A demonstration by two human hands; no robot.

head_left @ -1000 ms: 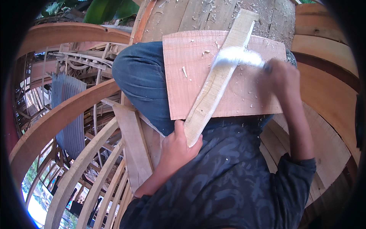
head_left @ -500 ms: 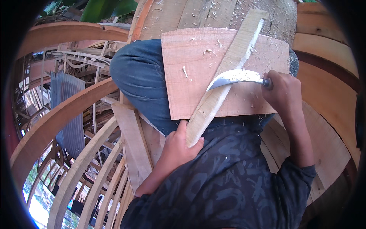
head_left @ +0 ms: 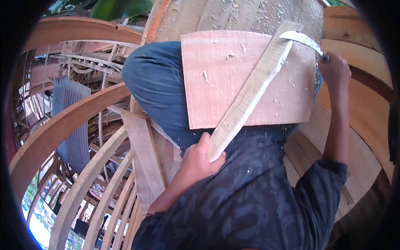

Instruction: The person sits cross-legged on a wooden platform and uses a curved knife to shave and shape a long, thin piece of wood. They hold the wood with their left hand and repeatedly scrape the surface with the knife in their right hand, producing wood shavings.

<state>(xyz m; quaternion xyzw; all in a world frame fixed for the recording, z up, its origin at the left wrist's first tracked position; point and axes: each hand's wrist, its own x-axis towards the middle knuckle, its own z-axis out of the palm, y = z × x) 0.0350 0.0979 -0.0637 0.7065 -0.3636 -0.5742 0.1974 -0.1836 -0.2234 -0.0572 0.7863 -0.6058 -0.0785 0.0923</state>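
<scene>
1. The setting is an outdoor wooden boat frame: curved ribs [head_left: 62, 129] sweep from about 9 o'clock down to 7 o'clock, with planking [head_left: 358, 96] on the right, from 2 to 4 o'clock.
2. A flat reddish board [head_left: 216, 83] lies across the person's lap, just above the centre, partly covering a knee in blue trousers [head_left: 154, 87] at about 10 o'clock.
3. A long pale wooden strip [head_left: 250, 91] lies slanted on the board, running from the centre up toward 1 o'clock.
4. The left hand [head_left: 196, 160], just below the centre, is closed around the strip's lower end, thumb lying alongside the wood.
5. The right hand [head_left: 335, 73], at about 2 o'clock, is clenched around the handle of a curved blade [head_left: 302, 39].
6. The blade's tip sits at the strip's upper end; whether metal touches wood there is hard to judge, as the view bends near the rim.
7. Pale wood chips [head_left: 206, 77] are scattered over the board and on the person's dark patterned shirt [head_left: 258, 196], which fills the lower part from 5 to 6 o'clock.
8. Green leaves [head_left: 121, 7] show at 11 o'clock.
</scene>
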